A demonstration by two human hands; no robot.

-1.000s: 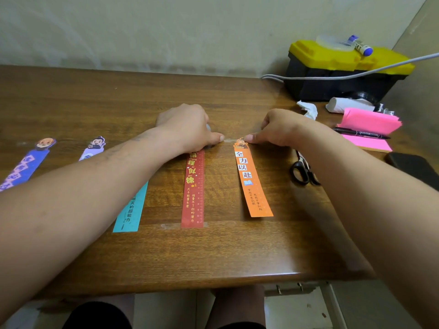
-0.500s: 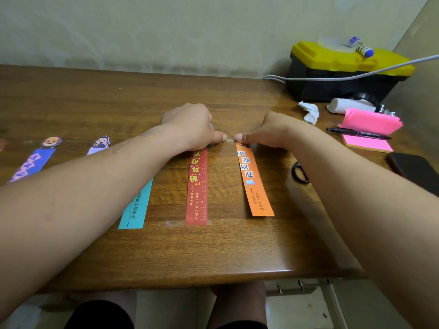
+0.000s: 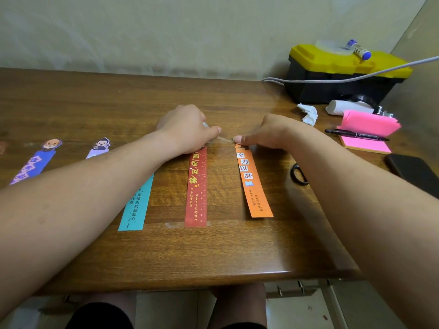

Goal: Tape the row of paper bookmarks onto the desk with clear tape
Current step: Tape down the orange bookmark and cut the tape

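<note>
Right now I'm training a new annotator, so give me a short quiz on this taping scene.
1. True or false: a tape piece already crosses the red bookmark's lower end.
2. The black pen lies on: A the toolbox, B the pink notes, C the orange bookmark?
3. What do the left hand and right hand pinch between them?
Key: 1 true; 2 B; 3 a strip of clear tape.

We see a wooden desk (image 3: 95, 103) carrying a row of bookmarks (image 3: 136, 205) (the red one (image 3: 197, 186) taped at its near end), scissors (image 3: 298, 174), pink notes (image 3: 368, 124) and a toolbox (image 3: 332, 77).
</note>
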